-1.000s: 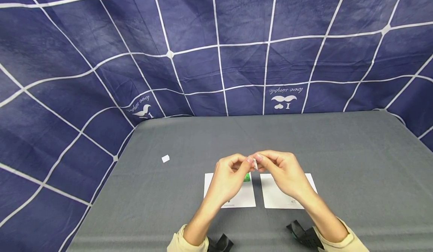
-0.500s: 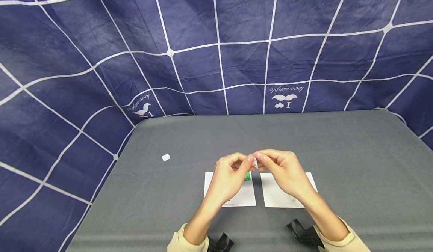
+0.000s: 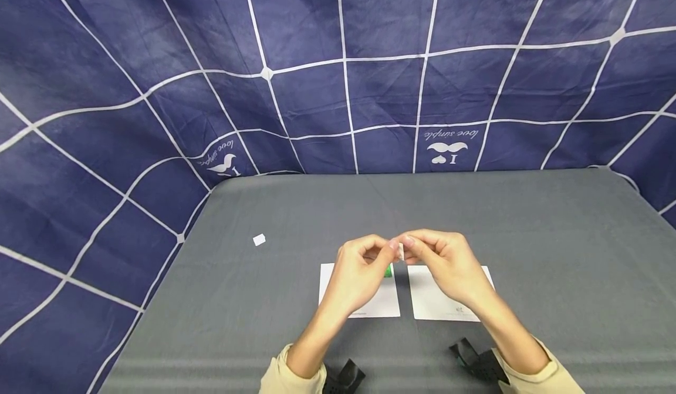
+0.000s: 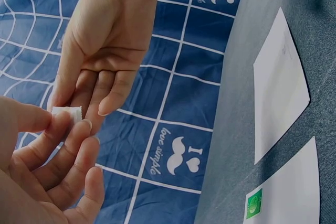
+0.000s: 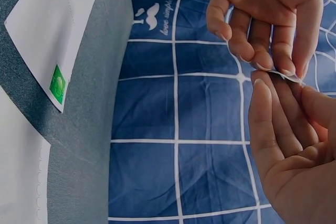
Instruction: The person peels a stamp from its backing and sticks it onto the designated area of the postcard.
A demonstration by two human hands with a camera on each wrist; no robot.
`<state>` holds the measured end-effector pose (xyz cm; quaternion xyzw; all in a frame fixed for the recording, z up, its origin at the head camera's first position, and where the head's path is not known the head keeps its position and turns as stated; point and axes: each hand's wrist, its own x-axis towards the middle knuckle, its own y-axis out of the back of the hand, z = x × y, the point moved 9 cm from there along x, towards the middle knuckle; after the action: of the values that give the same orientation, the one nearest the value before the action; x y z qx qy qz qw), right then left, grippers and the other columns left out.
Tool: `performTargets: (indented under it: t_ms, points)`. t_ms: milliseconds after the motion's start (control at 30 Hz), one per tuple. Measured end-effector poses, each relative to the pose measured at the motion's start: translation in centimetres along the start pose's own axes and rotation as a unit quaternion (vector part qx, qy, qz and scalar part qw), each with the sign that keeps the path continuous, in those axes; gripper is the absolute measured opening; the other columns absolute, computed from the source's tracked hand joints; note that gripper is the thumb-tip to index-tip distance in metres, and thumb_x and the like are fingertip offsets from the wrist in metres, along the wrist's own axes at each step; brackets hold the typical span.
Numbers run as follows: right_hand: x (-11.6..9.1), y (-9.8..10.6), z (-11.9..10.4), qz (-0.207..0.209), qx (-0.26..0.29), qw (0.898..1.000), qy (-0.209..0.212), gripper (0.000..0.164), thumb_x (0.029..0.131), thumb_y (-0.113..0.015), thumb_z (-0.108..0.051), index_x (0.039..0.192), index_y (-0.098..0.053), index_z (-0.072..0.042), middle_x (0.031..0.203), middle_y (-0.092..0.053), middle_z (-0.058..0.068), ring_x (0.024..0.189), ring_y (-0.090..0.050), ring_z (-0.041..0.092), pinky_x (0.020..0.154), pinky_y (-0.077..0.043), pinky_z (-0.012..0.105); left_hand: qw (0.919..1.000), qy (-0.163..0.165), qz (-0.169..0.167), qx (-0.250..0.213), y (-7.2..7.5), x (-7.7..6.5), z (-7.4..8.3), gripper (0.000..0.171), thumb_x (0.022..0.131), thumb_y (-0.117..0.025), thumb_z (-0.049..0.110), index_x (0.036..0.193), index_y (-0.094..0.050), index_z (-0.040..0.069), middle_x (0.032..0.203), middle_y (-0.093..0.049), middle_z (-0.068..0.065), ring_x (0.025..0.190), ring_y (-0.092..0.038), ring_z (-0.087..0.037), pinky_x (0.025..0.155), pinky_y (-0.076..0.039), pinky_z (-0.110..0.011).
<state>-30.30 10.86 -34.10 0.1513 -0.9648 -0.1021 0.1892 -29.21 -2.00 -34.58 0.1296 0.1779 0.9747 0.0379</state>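
Note:
In the head view both hands meet above the table. My left hand (image 3: 356, 273) pinches one side of a small white stamp-sized paper (image 3: 401, 252), thumb against fingers. My right hand (image 3: 451, 268) pinches its other side. A slightly jagged edge of this paper (image 4: 74, 112) shows in the left wrist view; its far face is hidden. Below the left hand lies a white envelope (image 3: 377, 306) with a green stamp (image 5: 58, 84) in one corner, partly covered by the hand in the head view. A second white envelope (image 3: 435, 300) lies under the right hand, with a faint small print.
A small white scrap of paper (image 3: 259, 239) lies on the grey table cloth (image 3: 227, 300) at the left. Blue cloth with white lines (image 3: 380, 94) hangs behind and at the sides. Black straps (image 3: 345, 376) sit near the wrists.
The head view has tilted a little, so the table sits slightly higher in it. Both hands keep their pinch on the small paper, with only slight finger movement.

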Motion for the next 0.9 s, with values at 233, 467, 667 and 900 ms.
performTargets:
  t_ms: [233, 467, 667, 900]
  points:
    - [0.1, -0.2, -0.2, -0.013, 0.009, 1.000, 0.001, 0.017, 0.095, -0.056, -0.004, 0.102, -0.068, 0.006, 0.094, -0.070, 0.011, 0.083, -0.068, 0.016, 0.075, -0.054, 0.032, 0.9999, -0.005, 0.013, -0.009, 0.4, 0.1, 0.2, 0.017, 0.093, -0.062, 0.019, 0.083, -0.070, 0.007, 0.074, -0.068, 0.004, 0.069, -0.063, -0.006, 0.064, -0.051, -0.025]
    - [-0.2, 0.0, -1.0, -0.011, 0.031, 0.999, 0.031, 0.016, 0.091, -0.060, 0.002, 0.105, -0.067, 0.007, 0.095, -0.071, 0.009, 0.085, -0.069, 0.019, 0.077, -0.053, 0.031, 0.9983, 0.000, 0.022, -0.054, 0.7, 0.1, 0.2, 0.016, 0.091, -0.065, 0.018, 0.093, -0.053, 0.007, 0.075, -0.069, 0.000, 0.066, -0.062, -0.008, 0.060, -0.048, -0.024]
    - [-0.2, 0.4, -1.3, 0.012, 0.052, 0.998, 0.041, 0.015, 0.092, -0.057, 0.006, 0.104, -0.064, 0.012, 0.090, -0.071, 0.007, 0.081, -0.069, 0.016, 0.074, -0.054, 0.034, 0.9972, 0.011, 0.008, -0.074, 0.5, 0.2, 0.1, 0.027, 0.091, -0.066, 0.022, 0.108, -0.049, 0.007, 0.077, -0.069, -0.002, 0.069, -0.062, -0.010, 0.060, -0.045, -0.023]
    - [-0.4, 0.8, -1.4, 0.030, 0.024, 0.999, 0.027, 0.016, 0.091, -0.059, 0.003, 0.105, -0.065, 0.009, 0.086, -0.070, 0.007, 0.077, -0.068, 0.014, 0.073, -0.054, 0.031, 0.9952, 0.001, 0.004, -0.098, 0.8, 0.2, 0.1, 0.019, 0.093, -0.063, 0.016, 0.104, -0.070, 0.004, 0.090, -0.068, -0.004, 0.083, -0.064, -0.019, 0.070, -0.052, -0.027]
